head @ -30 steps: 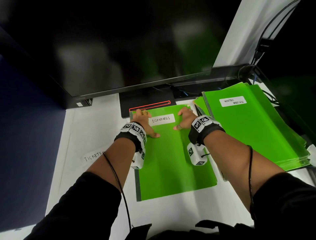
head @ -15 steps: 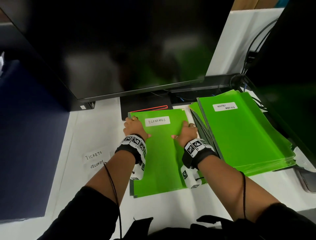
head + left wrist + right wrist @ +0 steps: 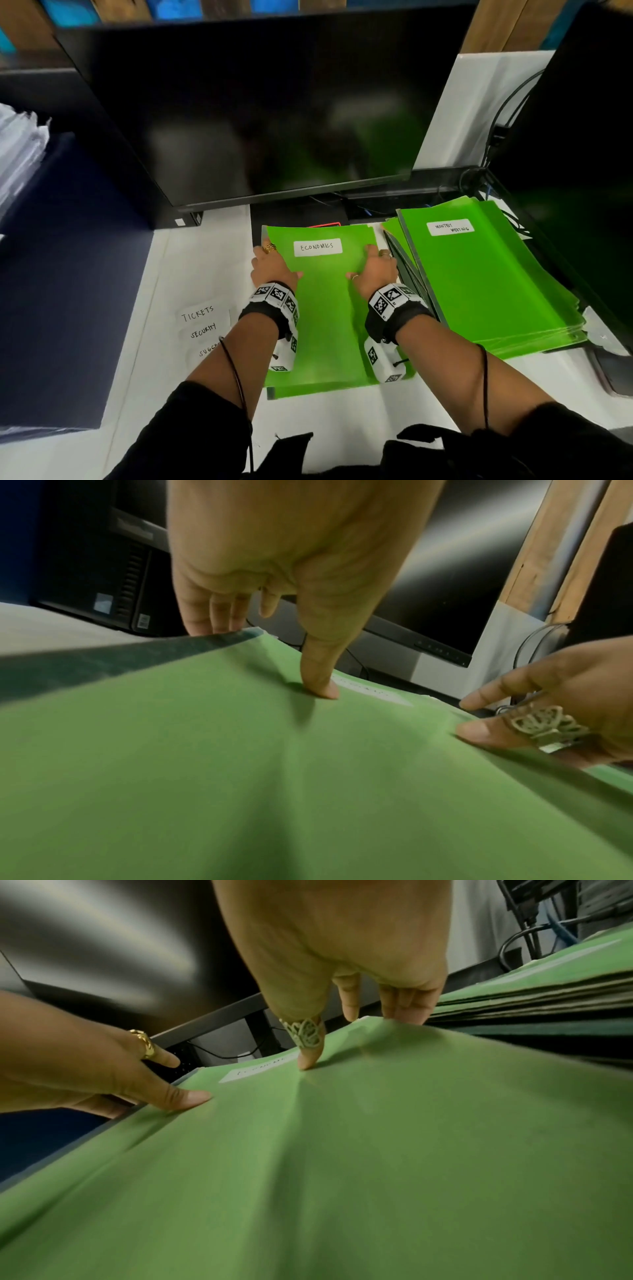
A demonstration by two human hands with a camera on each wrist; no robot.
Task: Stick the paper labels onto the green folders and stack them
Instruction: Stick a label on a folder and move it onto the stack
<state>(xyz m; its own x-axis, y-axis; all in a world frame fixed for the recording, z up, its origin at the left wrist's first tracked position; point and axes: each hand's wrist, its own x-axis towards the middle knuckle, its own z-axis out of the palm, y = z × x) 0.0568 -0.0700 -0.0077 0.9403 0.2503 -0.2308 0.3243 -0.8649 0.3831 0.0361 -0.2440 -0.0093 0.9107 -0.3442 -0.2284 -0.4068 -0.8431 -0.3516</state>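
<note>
A green folder [image 3: 325, 325] with a white label reading ECONOMICS [image 3: 318, 246] lies in front of me, on top of another folder whose edge shows at the near left. My left hand [image 3: 272, 265] grips its left edge, thumb on top [image 3: 322, 688] and fingers curled over the edge. My right hand [image 3: 373, 270] grips the right edge the same way, with its ringed thumb [image 3: 308, 1058] pressing the cover. The cover [image 3: 342, 1150] bows up between the hands. A sheet of paper labels [image 3: 203, 325] reading TICKETS and SECURITY lies to the left.
A stack of green folders [image 3: 479, 291] with a MONTHLY MEETING label [image 3: 450, 227] sits close on the right. A black monitor [image 3: 257, 113] stands just behind. A dark blue panel [image 3: 61, 274] lies left and a dark phone [image 3: 613, 373] at the right edge.
Both hands have slid outward from beside the label to the folder's side edges and taken hold of them. The cover now bows upward between them.
</note>
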